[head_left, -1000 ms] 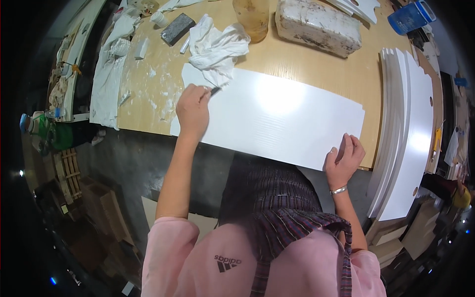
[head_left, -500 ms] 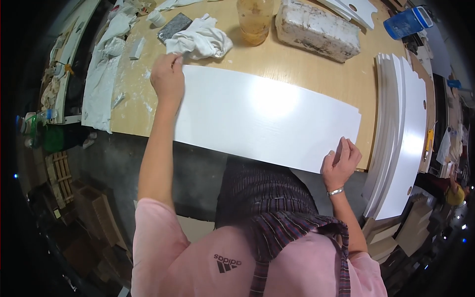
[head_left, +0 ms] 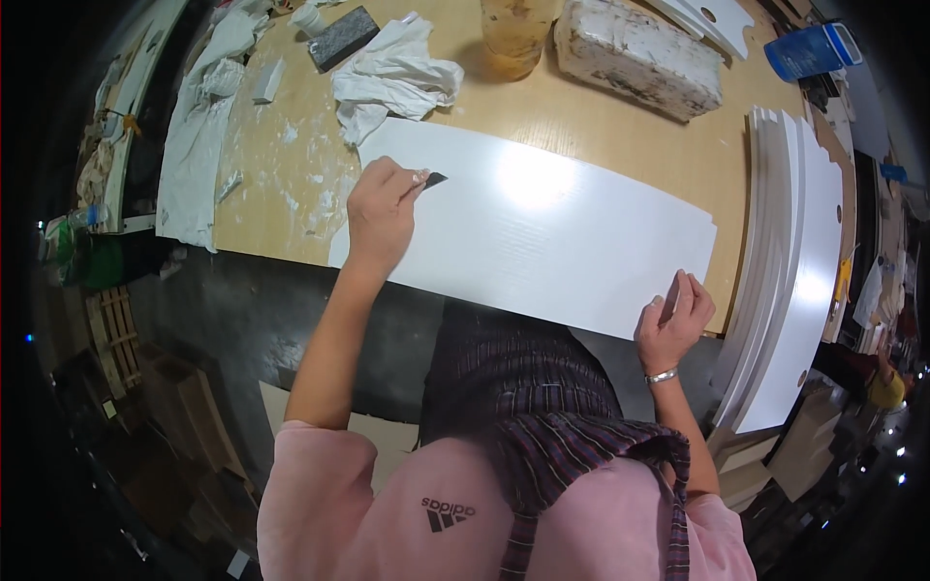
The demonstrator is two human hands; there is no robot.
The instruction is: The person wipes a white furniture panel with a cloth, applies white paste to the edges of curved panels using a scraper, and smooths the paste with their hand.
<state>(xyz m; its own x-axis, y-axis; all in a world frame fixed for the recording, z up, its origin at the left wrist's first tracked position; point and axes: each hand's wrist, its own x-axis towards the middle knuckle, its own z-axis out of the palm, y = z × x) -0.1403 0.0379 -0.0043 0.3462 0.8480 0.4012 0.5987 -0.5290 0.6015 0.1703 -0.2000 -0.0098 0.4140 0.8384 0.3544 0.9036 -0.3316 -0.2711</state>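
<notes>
A long glossy white board (head_left: pixel 542 232) lies flat along the near edge of the wooden workbench (head_left: pixel 281 184). Pinched in my left hand (head_left: pixel 383 208) is a small dark, flat piece with a pointed end (head_left: pixel 437 180), close over the board's left part; I cannot make out its exact kind. My right hand (head_left: pixel 676 324) grips the board's near right corner, fingers bent and thumb apart. A crumpled white cloth (head_left: pixel 397 73) sits at the board's far left corner.
Behind the cloth are a dark grey block (head_left: pixel 342 39) and a small white block (head_left: pixel 268 81). A cloudy plastic container (head_left: pixel 513 39) and a stained, wrapped block (head_left: pixel 639 58) stand farther back. Several white panels (head_left: pixel 790 271) stack at right, near a blue jug (head_left: pixel 806 48).
My left hand has moved right from the board's far left corner onto its surface, and the dark piece now shows in its fingers. The right hand stays at its corner.
</notes>
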